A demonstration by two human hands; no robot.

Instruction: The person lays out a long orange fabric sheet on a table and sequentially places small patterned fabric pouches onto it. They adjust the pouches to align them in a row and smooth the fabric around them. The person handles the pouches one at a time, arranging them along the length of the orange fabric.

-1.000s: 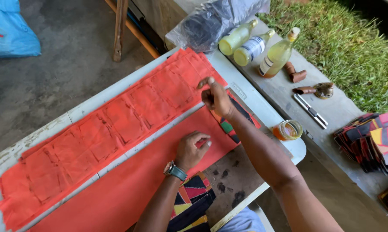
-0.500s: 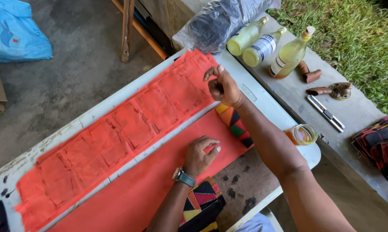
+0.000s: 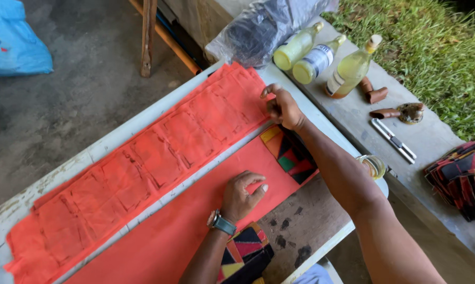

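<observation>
A long wrinkled orange fabric strip (image 3: pixel 158 152) with square patches lies along a white table (image 3: pixel 103 146). A smoother orange cloth (image 3: pixel 169 231) lies beside it, nearer me. My right hand (image 3: pixel 282 108) is at the strip's far right end, fingers curled and pinching its edge. My left hand (image 3: pixel 241 194), with a wristwatch, lies flat on the smoother cloth with its fingers spread. A multi-coloured patchwork piece (image 3: pixel 290 152) lies under my right forearm. Another patchwork piece (image 3: pixel 245 244) lies by my left wrist.
On the grey ledge (image 3: pixel 432 137) to the right stand three bottles of pale liquid (image 3: pixel 316 60), a black plastic bag (image 3: pixel 258 29), a utility knife (image 3: pixel 392 139) and a stack of patchwork pieces (image 3: pixel 461 179). A small glass jar (image 3: pixel 374 165) sits at the table's corner. A blue bag (image 3: pixel 11 42) lies on the floor.
The view has shifted a little. My right hand stays at the strip's end, and my left hand has flattened and spread on the lower cloth.
</observation>
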